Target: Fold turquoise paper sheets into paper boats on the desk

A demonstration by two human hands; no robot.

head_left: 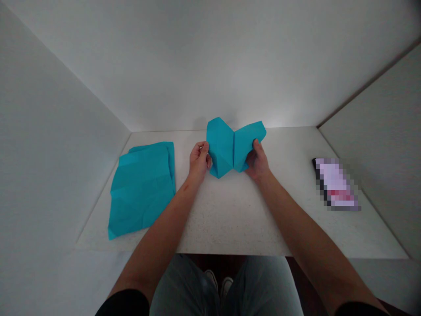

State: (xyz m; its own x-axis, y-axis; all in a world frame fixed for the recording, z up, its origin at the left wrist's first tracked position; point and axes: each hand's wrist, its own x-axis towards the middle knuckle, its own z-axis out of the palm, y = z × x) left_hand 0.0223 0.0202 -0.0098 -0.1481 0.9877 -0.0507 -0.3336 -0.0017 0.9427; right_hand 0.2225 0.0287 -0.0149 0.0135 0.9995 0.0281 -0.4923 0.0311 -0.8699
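Note:
A folded sheet of teal paper (221, 145) is held up above the white table, with a crease down its middle and two wing-like halves spread apart. My left hand (199, 161) pinches its left edge between thumb and fingers. On the other side, my right hand (258, 162) grips the right half, thumb on the front face and the fingers mostly hidden behind it. More teal paper sheets (143, 188) lie in a loose, creased stack to the left of my left forearm.
Toward the table's right side lies a flat, dark-edged object (337, 184), blurred out by large pixels. The white table (226, 219) is bounded by walls at the back, left and right. Its front edge runs just above my knees.

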